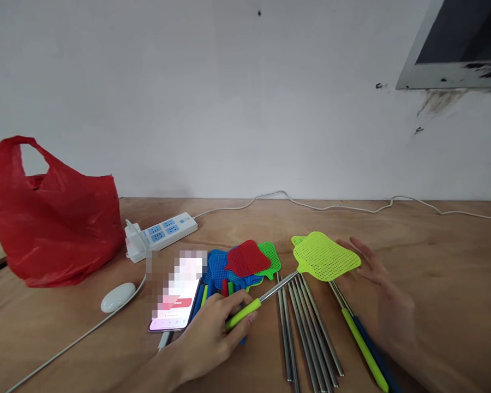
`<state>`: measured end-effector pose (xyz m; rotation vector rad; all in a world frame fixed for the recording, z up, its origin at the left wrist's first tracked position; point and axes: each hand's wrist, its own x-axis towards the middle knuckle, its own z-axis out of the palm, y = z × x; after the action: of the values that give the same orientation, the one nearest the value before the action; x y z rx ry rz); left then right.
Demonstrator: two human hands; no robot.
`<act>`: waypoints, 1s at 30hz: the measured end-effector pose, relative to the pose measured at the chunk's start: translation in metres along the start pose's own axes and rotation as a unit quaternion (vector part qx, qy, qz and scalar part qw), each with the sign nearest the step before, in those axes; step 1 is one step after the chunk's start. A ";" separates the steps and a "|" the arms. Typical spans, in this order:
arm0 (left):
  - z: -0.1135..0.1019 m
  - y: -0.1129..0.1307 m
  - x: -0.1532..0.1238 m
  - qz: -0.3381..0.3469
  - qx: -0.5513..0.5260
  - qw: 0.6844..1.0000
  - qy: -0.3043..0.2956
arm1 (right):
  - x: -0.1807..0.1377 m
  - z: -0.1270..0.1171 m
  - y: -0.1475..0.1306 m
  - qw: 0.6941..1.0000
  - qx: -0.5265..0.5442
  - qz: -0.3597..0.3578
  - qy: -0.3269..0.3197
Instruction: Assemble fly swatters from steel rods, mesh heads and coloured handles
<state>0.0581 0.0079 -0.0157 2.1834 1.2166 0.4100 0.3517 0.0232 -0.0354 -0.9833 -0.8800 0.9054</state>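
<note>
My left hand (213, 333) grips the lime-green handle of a fly swatter whose steel rod runs up to a lime-green mesh head (325, 255). My right hand (387, 295) lies open beside that head, fingers stretched out and touching its right edge. A pile of red, blue and green swatter heads (245, 262) sits just above my left hand. Several bare steel rods (306, 327) lie side by side between my hands. Under my right hand lie two more handles, one lime-green (362, 346) and one dark blue.
A phone (175, 297) with a lit screen lies left of my left hand. A red plastic bag (51, 218) stands at the far left, with a white power strip (161, 232), a white oval device (118, 296) and a white cable (331, 206) along the wall.
</note>
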 end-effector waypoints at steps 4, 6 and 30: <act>0.003 -0.004 0.000 0.018 0.063 0.998 -0.001 | 0.008 -0.007 -0.007 0.957 -0.176 -0.229 -0.011; 0.006 -0.007 0.000 0.037 0.089 0.995 -0.001 | 0.007 -0.006 -0.014 0.891 -0.313 -0.314 -0.097; 0.000 0.023 0.000 0.097 0.302 0.941 -0.115 | -0.011 0.030 -0.019 0.475 -0.592 -0.486 -0.432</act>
<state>0.0733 -0.0010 -0.0016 2.7874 1.0931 -0.1747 0.3244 0.0167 -0.0106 -0.7552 -2.7937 -0.5602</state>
